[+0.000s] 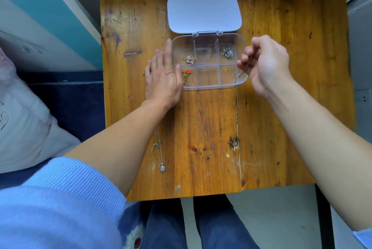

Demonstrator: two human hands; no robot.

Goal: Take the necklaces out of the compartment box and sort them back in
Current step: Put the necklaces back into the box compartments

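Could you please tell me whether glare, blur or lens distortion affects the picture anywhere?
In the head view, soft glare whitens the open grey lid and sheens the varnished wooden table; wide-angle distortion bows the table edges and stretches the forearms; the clear plastic compartment box and thin silver chain necklace stay reasonably sharp.

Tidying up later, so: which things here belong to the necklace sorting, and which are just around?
Job: compartment box, red heart necklace, silver necklace on table, thin chain in right hand.
Around: pillow, wooden table.
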